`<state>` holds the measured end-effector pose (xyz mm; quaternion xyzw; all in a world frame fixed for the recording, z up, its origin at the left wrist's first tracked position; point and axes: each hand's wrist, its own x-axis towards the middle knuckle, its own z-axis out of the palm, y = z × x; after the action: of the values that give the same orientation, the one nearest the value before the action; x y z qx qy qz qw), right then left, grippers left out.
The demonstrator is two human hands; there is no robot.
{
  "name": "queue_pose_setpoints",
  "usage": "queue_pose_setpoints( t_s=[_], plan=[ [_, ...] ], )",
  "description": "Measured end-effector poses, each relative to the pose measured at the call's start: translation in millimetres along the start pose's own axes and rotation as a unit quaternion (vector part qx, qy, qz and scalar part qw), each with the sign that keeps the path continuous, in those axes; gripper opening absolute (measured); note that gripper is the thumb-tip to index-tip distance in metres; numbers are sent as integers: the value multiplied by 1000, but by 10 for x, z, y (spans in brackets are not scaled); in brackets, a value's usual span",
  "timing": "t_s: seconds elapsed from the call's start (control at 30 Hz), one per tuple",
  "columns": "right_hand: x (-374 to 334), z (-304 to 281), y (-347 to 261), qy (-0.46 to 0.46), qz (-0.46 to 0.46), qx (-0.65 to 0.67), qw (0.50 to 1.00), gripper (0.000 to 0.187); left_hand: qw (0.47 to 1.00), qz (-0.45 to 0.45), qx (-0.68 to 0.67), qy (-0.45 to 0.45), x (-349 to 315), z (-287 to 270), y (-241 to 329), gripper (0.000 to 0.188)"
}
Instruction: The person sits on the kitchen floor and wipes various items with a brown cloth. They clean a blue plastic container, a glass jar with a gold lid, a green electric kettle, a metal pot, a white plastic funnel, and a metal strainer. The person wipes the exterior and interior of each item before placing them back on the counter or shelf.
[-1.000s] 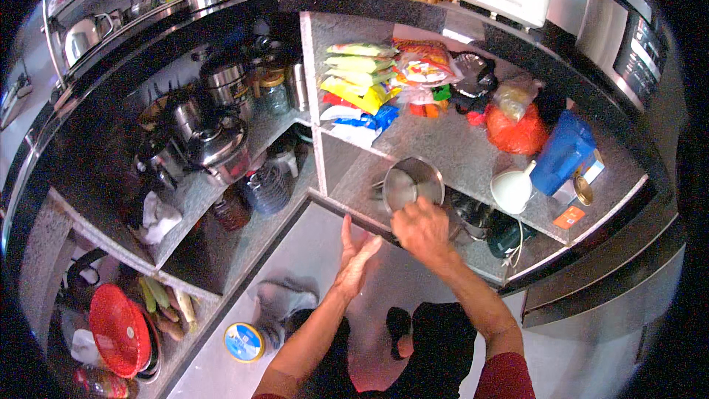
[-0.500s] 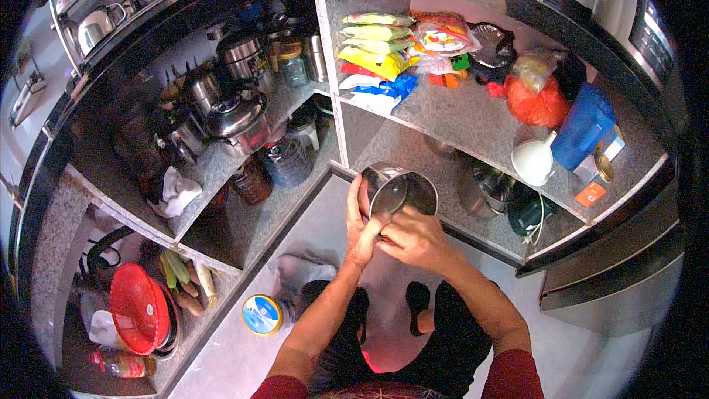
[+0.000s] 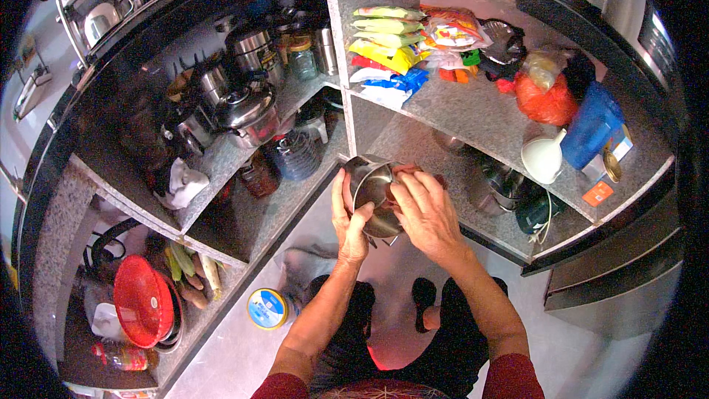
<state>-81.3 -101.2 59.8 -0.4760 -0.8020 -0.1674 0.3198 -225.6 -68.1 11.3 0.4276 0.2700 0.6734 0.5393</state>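
A shiny stainless steel pot (image 3: 367, 183) is held up in front of me, above the floor and near the corner of the shelves. Its mouth and gleaming inner wall face partly up toward me. My left hand (image 3: 350, 223) grips its left side, with the thumb at the rim and the fingers behind. My right hand (image 3: 430, 220) lies over its right side, fingers bent round the edge. Those fingertips are partly hidden, and so is the pot's underside.
Pots and a lidded steel cooker (image 3: 247, 114) crowd the left shelf. Food packets (image 3: 388, 38), a white funnel (image 3: 541, 159) and a blue container (image 3: 591, 125) occupy the right shelf. Lower left are a red basket (image 3: 140, 301) and vegetables (image 3: 209, 275). A blue-lidded tub (image 3: 266, 309) stands on the floor.
The pot has turned and shifted slightly left and is tipped differently. My right hand has moved from its near edge up to its right side; my left thumb now rests at the rim.
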Motion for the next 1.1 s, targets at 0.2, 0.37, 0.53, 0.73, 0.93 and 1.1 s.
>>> queue_pose_setpoints(
  t_s=[0.2, 0.37, 0.53, 0.73, 0.93, 1.1],
  plan=[
    [-177, 41, -294, -184, 97, -7, 978, 40, 981, 73, 178, 5, -29, -71, -24, 82],
    [-154, -83, -362, -156, 154, 384, 897, 34, 997, 43, 66, -22, -1, -108, -33, 78],
    [-4, 112, -290, -99, 136, 407, 898, 26, 998, -49, 8, -31, -18, -88, -84, 67],
    [-82, 557, 19, -71, -24, 117, 990, 30, 991, -42, 71, -104, -136, 48, -24, 73],
    [-355, 689, 9, -211, 192, 60, 957, 39, 983, -34, 146, -110, -206, 143, -23, 78],
    [-236, 305, -134, -358, 182, 159, 902, 37, 977, 29, 187, -93, -277, 125, -152, 71]
  ],
)
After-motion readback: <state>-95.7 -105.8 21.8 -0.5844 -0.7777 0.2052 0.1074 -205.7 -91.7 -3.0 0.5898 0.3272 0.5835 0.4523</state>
